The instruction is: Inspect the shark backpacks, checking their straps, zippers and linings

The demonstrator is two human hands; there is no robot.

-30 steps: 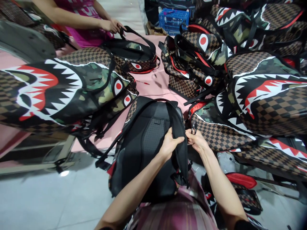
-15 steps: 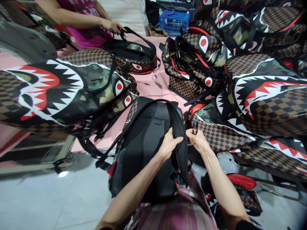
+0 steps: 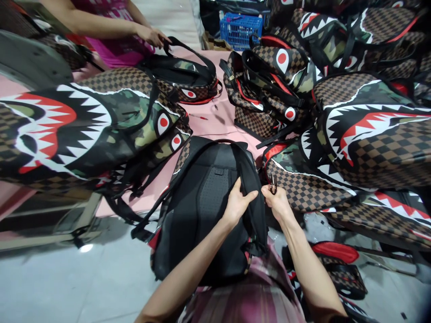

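Left grip (image 3: 237, 202) curled round the black strap (image 3: 249, 174) of the backpack (image 3: 178, 229), there at the near edge of the bench (image 3: 218, 128); right grip (image 3: 278, 200) folded on dark snips (image 3: 274, 184), thumb just beside that strap! Shark-mouthed bags (image 3: 387, 148) crowd both sides, blue basket (image 3: 240, 30) beyond. Both forearms (image 3: 198, 249) angle inward, hands nearly meeting.

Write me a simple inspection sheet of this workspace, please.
Surface: pink tabletop, partly covered by bags.
Job's things: backpack, black back panel facing up; shoulder strap; small pointed tool.
Clutter: bags at left; bags at right; red pen-like item beyond the backpack.
Hands: left hand on the strap, grip partly hidden; right hand holds the tool.
Cables: nothing clearly seen.
Surroundings: co-worker's hand at another bag; blue crate; tiled floor.
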